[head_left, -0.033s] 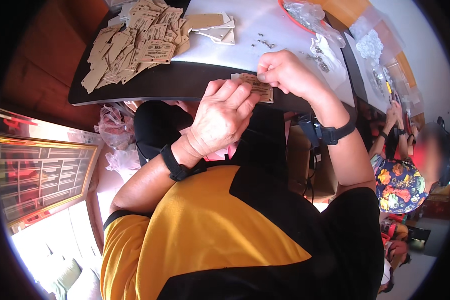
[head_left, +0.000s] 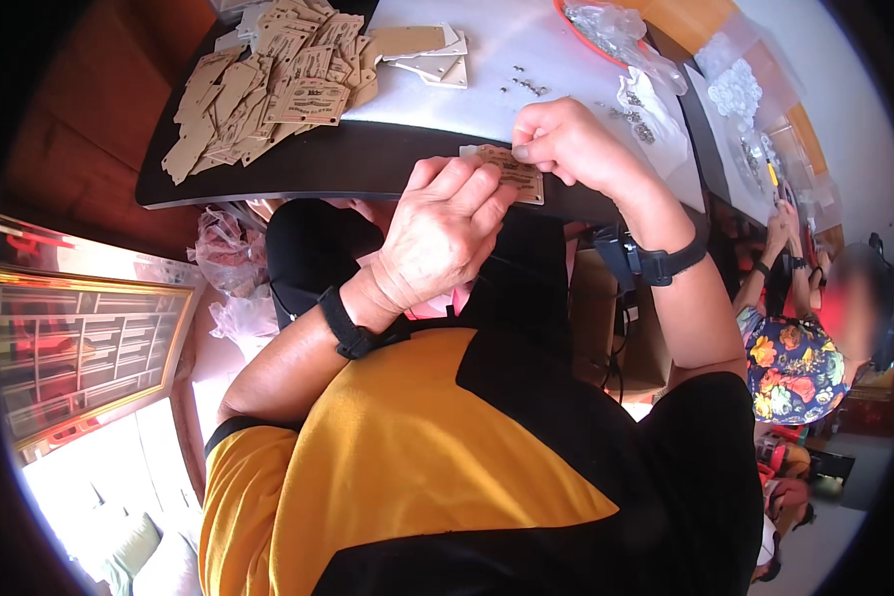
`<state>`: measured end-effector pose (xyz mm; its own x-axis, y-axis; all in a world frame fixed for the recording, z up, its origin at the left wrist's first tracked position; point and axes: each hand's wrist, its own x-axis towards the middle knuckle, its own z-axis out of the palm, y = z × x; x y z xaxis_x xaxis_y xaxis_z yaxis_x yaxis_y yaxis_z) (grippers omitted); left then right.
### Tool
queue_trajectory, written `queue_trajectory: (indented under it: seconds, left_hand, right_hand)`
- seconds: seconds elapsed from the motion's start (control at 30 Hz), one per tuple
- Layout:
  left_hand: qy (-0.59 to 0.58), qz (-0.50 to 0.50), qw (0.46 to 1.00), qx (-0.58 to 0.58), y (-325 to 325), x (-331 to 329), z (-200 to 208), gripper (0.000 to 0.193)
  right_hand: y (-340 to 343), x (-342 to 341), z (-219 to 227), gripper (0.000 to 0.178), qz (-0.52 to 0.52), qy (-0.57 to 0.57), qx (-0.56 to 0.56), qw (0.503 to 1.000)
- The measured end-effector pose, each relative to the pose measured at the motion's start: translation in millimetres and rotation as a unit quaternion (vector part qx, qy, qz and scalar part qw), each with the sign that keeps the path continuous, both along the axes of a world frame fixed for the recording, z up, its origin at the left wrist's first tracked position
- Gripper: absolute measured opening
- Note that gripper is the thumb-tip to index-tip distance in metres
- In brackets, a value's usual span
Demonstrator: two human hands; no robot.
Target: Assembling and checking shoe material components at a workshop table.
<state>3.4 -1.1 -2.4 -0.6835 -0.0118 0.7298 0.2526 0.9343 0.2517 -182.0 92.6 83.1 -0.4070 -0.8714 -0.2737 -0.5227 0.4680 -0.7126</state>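
At the table's near edge lies a brown printed cardboard tag (head_left: 524,182), with a whitish edge showing at its upper left. My left hand (head_left: 442,223) is closed on the tag's left side, its fingers curled over the printed face. The thumb of that hand is hidden. Over the tag's far edge, my right hand (head_left: 571,144) is pinched, thumb against forefinger. Whatever sits in that pinch is too small or too covered to make out. Both wrists wear black straps.
A heap of similar tags (head_left: 258,89) covers the table's left, beside several stacked cards (head_left: 422,45). Small metal pieces (head_left: 526,84) lie scattered on the white sheet (head_left: 437,109). A red-rimmed tray (head_left: 591,40) holds a plastic bag. Another person (head_left: 800,358) works at the right.
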Motion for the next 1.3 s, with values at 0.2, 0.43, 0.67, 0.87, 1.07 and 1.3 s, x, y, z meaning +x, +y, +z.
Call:
queue_trajectory:
  seconds: [0.2, 0.43, 0.67, 0.87, 1.07, 1.3]
  left_hand:
    - [-0.013, -0.001, 1.0, 0.001, 1, 2, 0, 0.045]
    - [-0.022, -0.009, 1.0, 0.003, -1, 0, 1, 0.046]
    - [-0.011, -0.014, 1.0, -0.002, -3, -1, 8, 0.048]
    - [-0.009, -0.027, 0.999, 0.023, 0, 0, 9, 0.042]
    - [0.009, 0.031, 0.999, 0.018, 5, -2, 11, 0.03]
    - [0.023, -0.002, 0.999, 0.039, 2, -4, 9, 0.028]
  right_hand:
    - [-7, 1, 1, 0.006, -0.01, -0.009, 0.035, 0.999]
    - [-15, 0, 7, 0.008, -0.021, 0.057, 0.084, 0.995]
    - [-15, 7, 7, 0.012, -0.022, 0.083, 0.067, 0.994]
    - [7, -41, 1, 0.007, -0.119, 0.037, -0.073, 0.99]
    - [-17, -72, -10, 0.005, -0.069, 0.249, -0.073, 0.963]
    - [-20, -72, -11, 0.006, -0.059, 0.263, -0.035, 0.962]
